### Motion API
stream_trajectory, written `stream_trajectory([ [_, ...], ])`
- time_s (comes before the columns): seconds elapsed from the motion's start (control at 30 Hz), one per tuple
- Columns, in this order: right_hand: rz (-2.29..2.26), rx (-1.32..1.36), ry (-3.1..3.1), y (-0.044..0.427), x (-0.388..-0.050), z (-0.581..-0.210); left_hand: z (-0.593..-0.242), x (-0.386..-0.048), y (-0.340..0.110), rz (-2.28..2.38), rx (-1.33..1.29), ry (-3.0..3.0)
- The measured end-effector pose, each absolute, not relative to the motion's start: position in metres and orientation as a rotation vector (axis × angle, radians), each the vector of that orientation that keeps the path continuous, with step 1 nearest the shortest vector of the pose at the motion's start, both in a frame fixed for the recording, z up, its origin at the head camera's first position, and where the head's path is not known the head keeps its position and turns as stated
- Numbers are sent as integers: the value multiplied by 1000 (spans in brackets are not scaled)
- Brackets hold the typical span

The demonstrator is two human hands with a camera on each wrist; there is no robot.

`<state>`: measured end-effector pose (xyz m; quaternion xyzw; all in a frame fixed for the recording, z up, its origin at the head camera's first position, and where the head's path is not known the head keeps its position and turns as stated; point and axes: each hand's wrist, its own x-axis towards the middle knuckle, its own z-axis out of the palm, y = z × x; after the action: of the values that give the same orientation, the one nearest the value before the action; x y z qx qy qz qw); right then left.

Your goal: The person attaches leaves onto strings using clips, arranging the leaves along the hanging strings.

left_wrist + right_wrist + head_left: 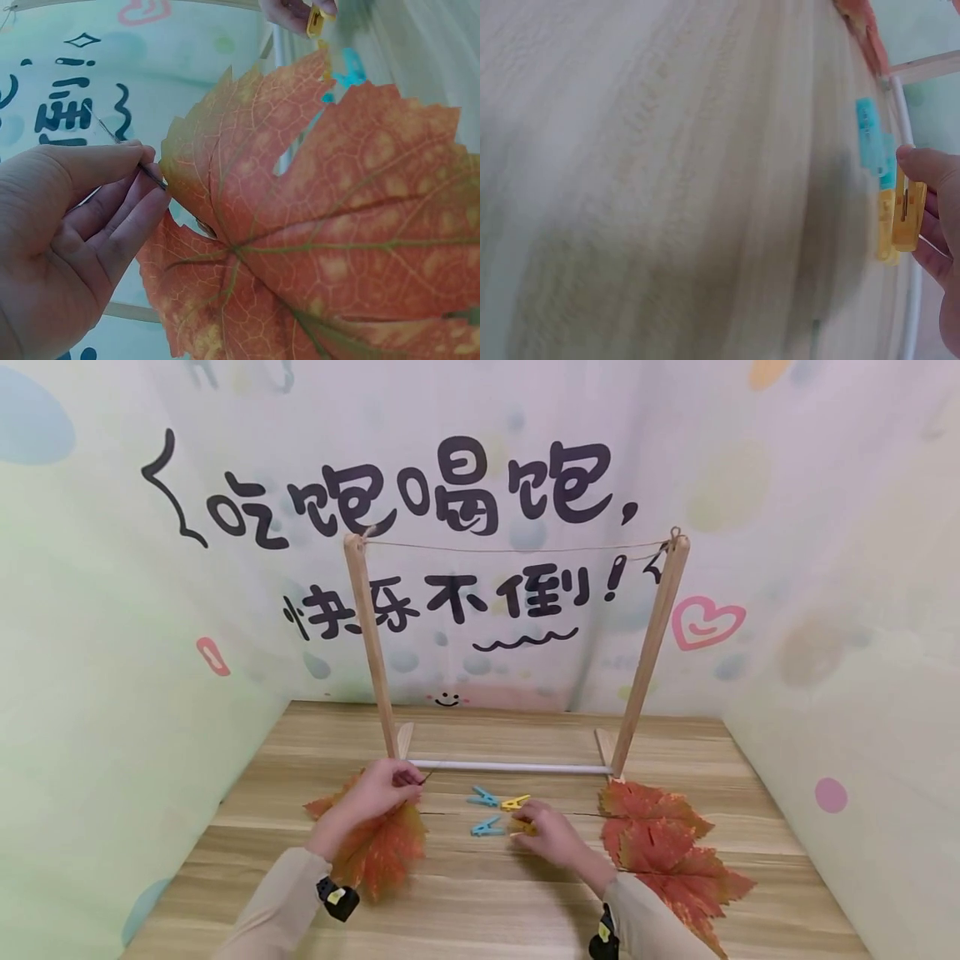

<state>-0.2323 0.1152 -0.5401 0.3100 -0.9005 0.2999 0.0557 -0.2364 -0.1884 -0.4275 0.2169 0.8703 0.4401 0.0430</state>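
Note:
My left hand (386, 793) pinches the thin dark stem (154, 175) of an orange-red artificial maple leaf (300, 217) between thumb and fingertips. In the head view that leaf (386, 856) hangs below and beside the hand, near the frame's left foot. A yellow clothespin (907, 217) is pinched between thumb and fingers of my right hand (551, 835). Just beside that hand, on the table, lie another yellow clothespin (515, 803) and two blue clothespins (487, 827).
A wooden frame (651, 652) stands at the back, with a string (510, 550) tied across its top and a white rod (510, 767) between its feet. More maple leaves (660, 843) lie at the right of the table (465, 910). A printed cloth (825, 652) surrounds the table.

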Motion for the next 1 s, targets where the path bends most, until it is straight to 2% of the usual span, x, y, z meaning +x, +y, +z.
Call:
stream_trajectory([
  [0.13,980,963,-2701,116,-232,-526,-420,-241,-188,1383,602,2669],
  [0.63,927,1205,-2512,123,-241,-477,-392,-262,-186,1506,698,2766],
  [1.0,975,1206,-2515,127,-243,-424,-359,-273,-181,1582,615,2864],
])
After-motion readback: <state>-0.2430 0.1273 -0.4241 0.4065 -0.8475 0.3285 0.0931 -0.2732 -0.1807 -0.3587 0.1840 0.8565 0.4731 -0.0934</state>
